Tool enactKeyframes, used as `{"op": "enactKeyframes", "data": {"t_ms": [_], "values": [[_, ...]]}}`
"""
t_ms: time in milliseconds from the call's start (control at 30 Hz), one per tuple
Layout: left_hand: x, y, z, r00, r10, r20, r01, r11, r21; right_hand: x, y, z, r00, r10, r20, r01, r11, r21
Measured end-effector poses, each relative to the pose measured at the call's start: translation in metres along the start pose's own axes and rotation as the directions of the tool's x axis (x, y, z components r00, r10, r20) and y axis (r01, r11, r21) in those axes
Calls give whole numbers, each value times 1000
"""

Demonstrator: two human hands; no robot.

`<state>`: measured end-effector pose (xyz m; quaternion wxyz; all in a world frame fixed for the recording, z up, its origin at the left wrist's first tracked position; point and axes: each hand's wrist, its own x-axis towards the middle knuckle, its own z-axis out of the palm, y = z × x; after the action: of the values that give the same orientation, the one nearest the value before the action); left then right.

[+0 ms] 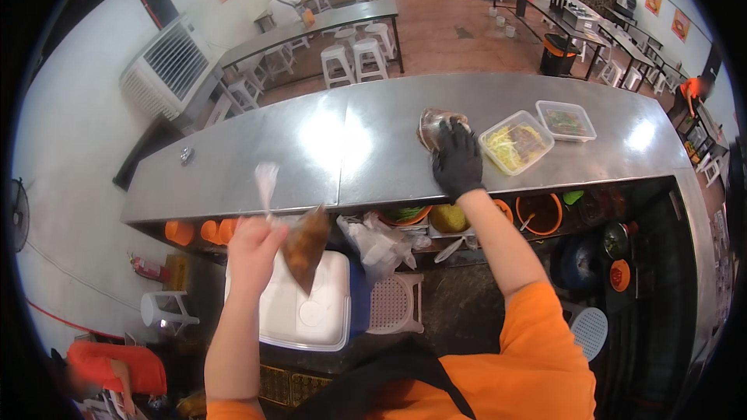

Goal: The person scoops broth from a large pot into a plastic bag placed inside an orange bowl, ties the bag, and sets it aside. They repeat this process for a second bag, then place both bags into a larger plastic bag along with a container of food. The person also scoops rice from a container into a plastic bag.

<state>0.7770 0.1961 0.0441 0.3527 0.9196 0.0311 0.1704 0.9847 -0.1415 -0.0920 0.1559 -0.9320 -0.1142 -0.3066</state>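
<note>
My bare left hand [257, 245] grips the tied neck of a clear plastic bag of brown broth [306, 248]. The bag hangs tilted in front of the counter, above a white cooler lid [303, 309]. On my right hand [458, 163] is a black glove; its fingers lie over a second plastic bag [432, 128] with dark brown contents on the steel counter [391, 175]. My fingertips are partly hidden by the hand. Just right of it stands an uncovered plastic container of shredded yellow-green food and brown pieces [516, 143], with another clear container [566, 121] beyond.
Under the counter, a shelf holds orange cups [179, 233], crumpled plastic bags [379, 245] and an orange-rimmed bowl of dark sauce [538, 213]. A plastic stool [395, 303] stands beside the cooler. People in orange-red shirts [117, 367] [690, 90] are at either side.
</note>
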Motion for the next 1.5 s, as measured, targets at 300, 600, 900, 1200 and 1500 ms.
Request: {"op": "enactKeyframes", "data": {"t_ms": [300,600,900,1200,1500], "values": [[164,50,178,982,-168,92,191,832,-522,-29,2,2,984,-80,-160,99,988,118],[183,-3,218,926,-311,214,376,805,-459,-26,-2,1,992,-56,-114,66,994,84],[158,-10,186,993,-112,23,114,965,-237,-27,3,10,991,-85,-101,88,996,24],[-177,-108,39,989,-40,141,16,986,166,-23,72,73,789,-464,-403,367,881,-298],[-548,-142,-53,201,-778,-596,880,410,-238,41,-11,37,970,-34,-239,137,892,431]]}}
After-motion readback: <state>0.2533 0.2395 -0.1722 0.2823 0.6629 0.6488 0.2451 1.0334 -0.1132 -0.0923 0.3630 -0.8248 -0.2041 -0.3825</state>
